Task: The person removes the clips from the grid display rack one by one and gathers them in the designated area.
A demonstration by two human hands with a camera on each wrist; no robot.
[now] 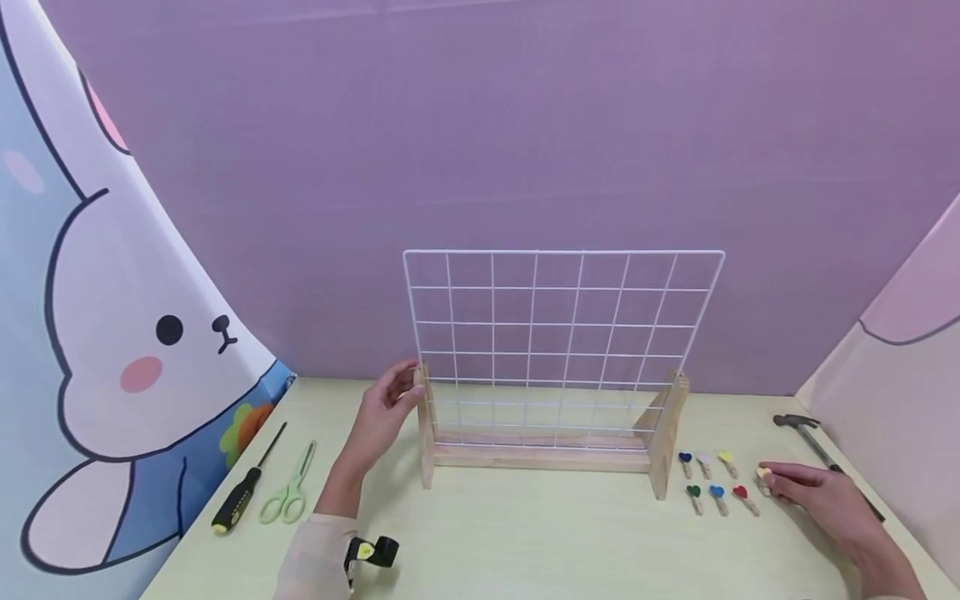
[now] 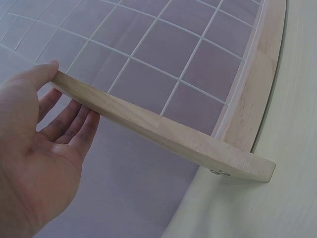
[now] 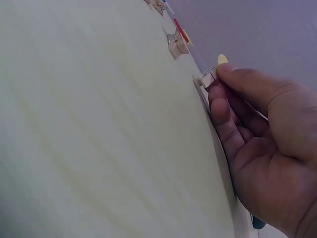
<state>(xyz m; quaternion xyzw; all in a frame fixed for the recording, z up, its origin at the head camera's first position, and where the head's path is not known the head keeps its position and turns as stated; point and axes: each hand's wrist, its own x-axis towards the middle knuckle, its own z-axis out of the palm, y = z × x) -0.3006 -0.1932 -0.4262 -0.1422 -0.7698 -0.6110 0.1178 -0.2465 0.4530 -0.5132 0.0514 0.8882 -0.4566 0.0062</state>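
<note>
A white wire grid leans back in a wooden stand. My left hand grips the upper end of the stand's left side post, thumb on one face and fingers on the other in the left wrist view. At the right of the table, my right hand pinches a small wooden clothespin with a pale yellow decoration, low by the tabletop in the right wrist view. Left of it lie several heart-topped clothespins in two rows, among them a red one and a green one.
A hammer lies behind the right hand, partly covered by it. On the left side are a black-and-yellow screwdriver and green scissors. A purple backdrop rises behind the table, with a rabbit-print cloth on the left.
</note>
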